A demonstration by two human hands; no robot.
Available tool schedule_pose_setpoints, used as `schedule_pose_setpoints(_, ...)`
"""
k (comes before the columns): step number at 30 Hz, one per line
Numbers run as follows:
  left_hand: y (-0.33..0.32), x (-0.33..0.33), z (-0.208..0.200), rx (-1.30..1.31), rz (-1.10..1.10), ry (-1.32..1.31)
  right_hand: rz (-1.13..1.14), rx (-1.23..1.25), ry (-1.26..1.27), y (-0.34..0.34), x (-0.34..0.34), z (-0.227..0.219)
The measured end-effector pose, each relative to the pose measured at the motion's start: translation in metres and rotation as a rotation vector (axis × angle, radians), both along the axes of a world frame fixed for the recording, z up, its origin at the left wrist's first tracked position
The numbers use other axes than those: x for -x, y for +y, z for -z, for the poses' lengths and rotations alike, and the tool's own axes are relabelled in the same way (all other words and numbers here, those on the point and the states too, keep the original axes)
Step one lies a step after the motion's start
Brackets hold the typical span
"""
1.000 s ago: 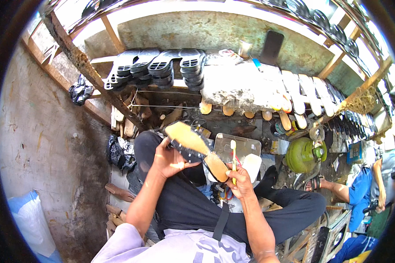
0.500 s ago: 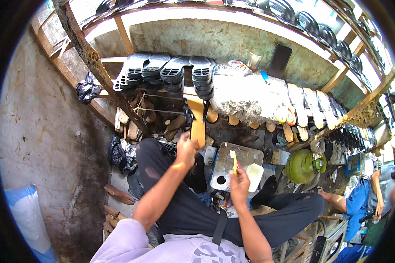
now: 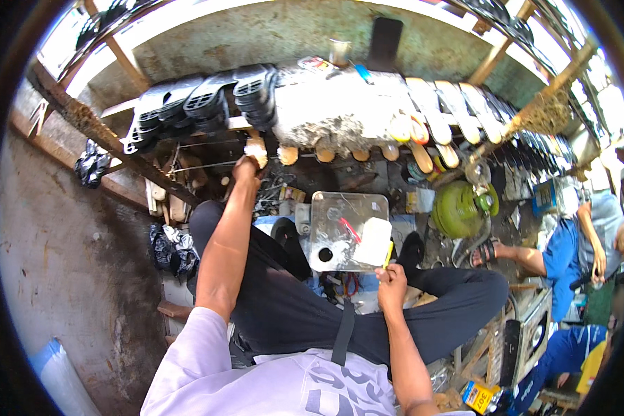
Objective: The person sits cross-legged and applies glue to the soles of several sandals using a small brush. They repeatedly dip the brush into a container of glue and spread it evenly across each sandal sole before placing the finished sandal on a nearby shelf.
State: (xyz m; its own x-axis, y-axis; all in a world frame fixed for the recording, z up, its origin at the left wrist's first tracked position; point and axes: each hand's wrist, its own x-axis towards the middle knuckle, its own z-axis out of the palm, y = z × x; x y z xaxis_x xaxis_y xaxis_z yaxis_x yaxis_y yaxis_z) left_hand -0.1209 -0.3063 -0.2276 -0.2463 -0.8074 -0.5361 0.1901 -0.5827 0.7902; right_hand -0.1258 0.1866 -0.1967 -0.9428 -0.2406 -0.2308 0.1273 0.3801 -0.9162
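My left hand point(image 3: 246, 168) is reached forward to the rack under the shelf, fingers closed around the near end of a tan shoe sole point(image 3: 256, 150). The sole's far end disappears below the shelf, beside more tan sole ends point(image 3: 288, 155) that stick out in a row. In my right hand point(image 3: 392, 279) is a yellow toothbrush point(image 3: 388, 254), gripped low with its upper end pointing up. It is just beside a white rectangular tub point(image 3: 374, 240) in a clear plastic tray point(image 3: 319, 215). A red-handled tool point(image 3: 350, 229) lies in the tray too.
Stacks of black soles point(image 3: 255, 93) line the shelf's left end. Finished-looking soles point(image 3: 430, 111) lie along its right. A black phone-shaped slab point(image 3: 385, 43) leans on the wall. A green gas cylinder point(image 3: 457, 211) stands at right. Another person's bare leg point(image 3: 516, 258) is beyond it.
My left hand has moved forward and left, carrying the tan sole from above my lap to the rack. My right hand has lowered slightly with the toothbrush. The view has shifted right.
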Motion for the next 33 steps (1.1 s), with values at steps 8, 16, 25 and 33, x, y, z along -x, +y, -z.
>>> schedule_pose_setpoints(8, -0.004, -0.001, -0.003, 0.01, -0.073, 0.049, -0.248, -0.367, -0.028, -0.001, -0.012, 0.015)
schedule_pose_setpoints(16, 0.006, -0.011, -0.01, -0.043, -0.193, -0.027, -0.316, -0.359, -0.064, -0.012, -0.008, 0.044)
schedule_pose_setpoints(25, 0.007, -0.011, -0.004, -0.061, -0.139, -0.067, -0.33, -0.391, -0.018, -0.01, -0.003, 0.077)
schedule_pose_setpoints(33, 0.029, -0.012, -0.003, -0.037, -0.195, -0.072, -0.337, -0.397, -0.027, -0.008, 0.0, 0.066)
